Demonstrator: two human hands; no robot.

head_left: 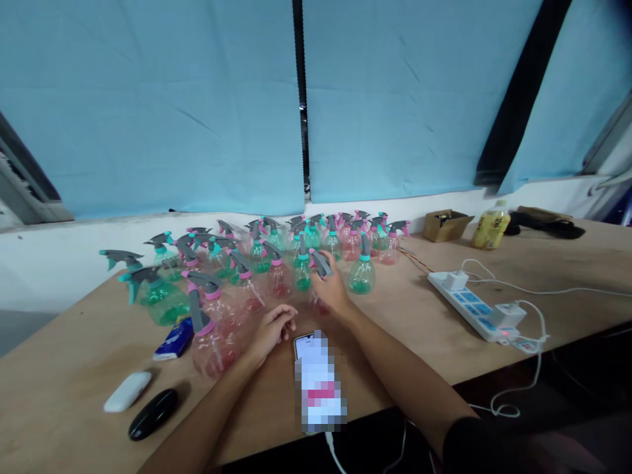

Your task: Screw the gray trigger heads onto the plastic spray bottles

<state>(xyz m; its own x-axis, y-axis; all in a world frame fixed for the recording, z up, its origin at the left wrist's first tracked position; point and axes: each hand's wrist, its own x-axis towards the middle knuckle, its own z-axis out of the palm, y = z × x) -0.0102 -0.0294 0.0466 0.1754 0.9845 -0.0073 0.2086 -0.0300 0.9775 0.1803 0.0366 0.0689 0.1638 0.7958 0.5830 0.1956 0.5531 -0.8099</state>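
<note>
Blue blinds hang behind a pale wooden surface, with a phone lying at its near edge. Just beyond the phone, your right hand is clamped around the neck of a pink spray bottle, whose grey trigger head shows above your fingers. Your left hand rests on the wood to the left of the phone, fingers loosely curled and holding nothing.

Past the phone, the other spray bottles stand packed close, with a green one just right of your grip. In my judgement that crowding is the main risk: a tilt or sideways swing of your bottle could clip a neighbour's trigger and topple several. A pink-capped bottle left of the phone sits close to your left forearm, so a careless elbow could knock it.

To the right of the phone, a power strip lies with cables plugged in. I cannot tell whether the bottles hold liquid; if they do, a spill towards it would be a hazard.
</note>
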